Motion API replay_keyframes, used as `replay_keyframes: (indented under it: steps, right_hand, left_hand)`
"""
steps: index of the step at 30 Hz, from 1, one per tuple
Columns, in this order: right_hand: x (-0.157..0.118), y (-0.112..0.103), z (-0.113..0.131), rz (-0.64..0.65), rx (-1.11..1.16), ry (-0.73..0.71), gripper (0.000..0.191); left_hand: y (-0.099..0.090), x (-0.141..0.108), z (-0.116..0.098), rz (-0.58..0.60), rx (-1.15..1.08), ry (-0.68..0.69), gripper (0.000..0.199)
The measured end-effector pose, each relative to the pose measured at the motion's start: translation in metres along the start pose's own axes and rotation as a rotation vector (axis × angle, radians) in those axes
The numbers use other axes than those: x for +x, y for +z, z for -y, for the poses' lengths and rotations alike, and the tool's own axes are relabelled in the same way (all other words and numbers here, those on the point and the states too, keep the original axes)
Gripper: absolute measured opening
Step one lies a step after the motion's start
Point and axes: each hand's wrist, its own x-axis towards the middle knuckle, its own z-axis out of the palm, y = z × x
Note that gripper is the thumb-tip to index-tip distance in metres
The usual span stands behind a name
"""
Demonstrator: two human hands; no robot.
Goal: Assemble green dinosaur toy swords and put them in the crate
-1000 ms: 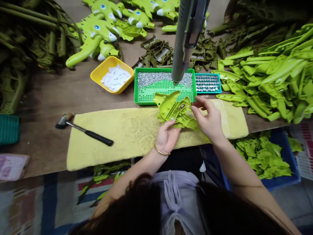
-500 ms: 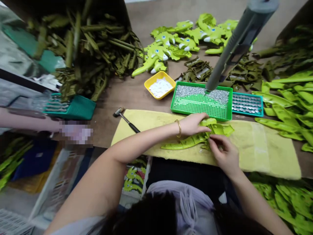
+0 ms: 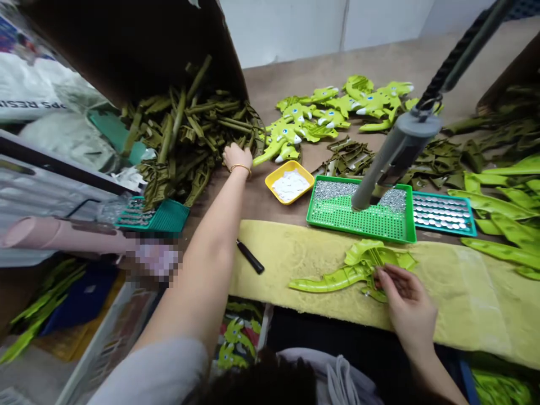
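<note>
A lime-green plastic toy half (image 3: pixel 333 279) lies hollow side up on the yellow cloth (image 3: pixel 447 298), its long tail pointing left. My right hand (image 3: pixel 409 301) is closed at its right part, thumb and fingers pinched at the inner edge; any small piece between the fingertips is hidden. Far from it, my left hand (image 3: pixel 238 156), with a gold bangle on the wrist, reaches to the right edge of a heap of olive-green plastic parts (image 3: pixel 198 129). The fingers bend down there, and their tips cannot be seen.
A hanging grey electric screwdriver (image 3: pixel 383 157) stands over a green tray of screws (image 3: pixel 363 222). Nearby are a yellow dish of white pieces (image 3: pixel 289 185), a teal tray of metal discs (image 3: pixel 442 214), a hammer handle (image 3: pixel 251 257), finished dinosaur-like toys (image 3: pixel 291 132) and lime-green parts (image 3: pixel 510 219).
My left hand has left the toy half and moved up and left to the olive heap. My right hand stays at the toy half. The view has tilted upward.
</note>
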Motion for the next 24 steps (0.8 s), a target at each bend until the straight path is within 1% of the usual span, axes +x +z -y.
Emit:
replay_keyframes:
  steps: [2,4,7,9,10,12,13,15,17,19,20,21,22,24]
  right_hand:
    - [0.000,0.000,0.000,0.012,0.013,-0.005,0.028]
    - [0.001,-0.001,-0.002,0.012,0.004,-0.030,0.026]
    - [0.003,-0.002,-0.003,0.020,-0.007,-0.039,0.024]
    - [0.004,-0.004,0.000,0.042,0.002,-0.022,0.025]
    - [0.005,-0.006,0.002,0.057,0.000,-0.018,0.026]
    - [0.007,-0.010,0.008,0.081,-0.025,-0.040,0.025]
    - [0.008,-0.012,0.012,0.099,-0.052,-0.066,0.023]
    - [0.011,-0.017,0.017,0.142,-0.119,-0.124,0.019]
    - [0.014,-0.022,0.019,0.172,-0.181,-0.140,0.021]
    - [0.017,-0.026,0.018,0.181,-0.225,-0.113,0.027]
    - [0.019,-0.028,0.017,0.185,-0.239,-0.103,0.029]
    - [0.020,-0.030,0.016,0.196,-0.252,-0.104,0.031]
    - [0.021,-0.031,0.014,0.209,-0.261,-0.119,0.030]
    - [0.023,-0.033,0.011,0.235,-0.269,-0.178,0.027]
  left_hand:
    - [0.006,0.010,0.005,0.003,0.013,-0.023,0.057]
    - [0.008,0.018,0.007,0.018,0.032,-0.016,0.067]
    - [0.006,0.030,0.009,0.072,0.059,0.022,0.065]
    - [-0.001,0.032,0.014,0.121,0.072,0.050,0.065]
    - [-0.007,0.029,0.019,0.131,0.075,0.076,0.066]
    - [-0.021,0.013,0.036,0.108,0.062,0.169,0.064]
    - [-0.029,-0.001,0.048,0.071,0.045,0.229,0.061]
    - [-0.044,-0.037,0.080,0.011,0.000,0.347,0.055]
    - [-0.055,-0.075,0.114,-0.011,-0.023,0.384,0.053]
    - [-0.060,-0.105,0.140,0.019,0.021,0.358,0.044]
    - [-0.060,-0.114,0.148,0.025,0.053,0.338,0.040]
    - [-0.058,-0.119,0.150,0.024,0.081,0.328,0.037]
    - [-0.055,-0.120,0.147,0.022,0.097,0.339,0.037]
    - [-0.042,-0.111,0.128,0.037,0.088,0.421,0.043]
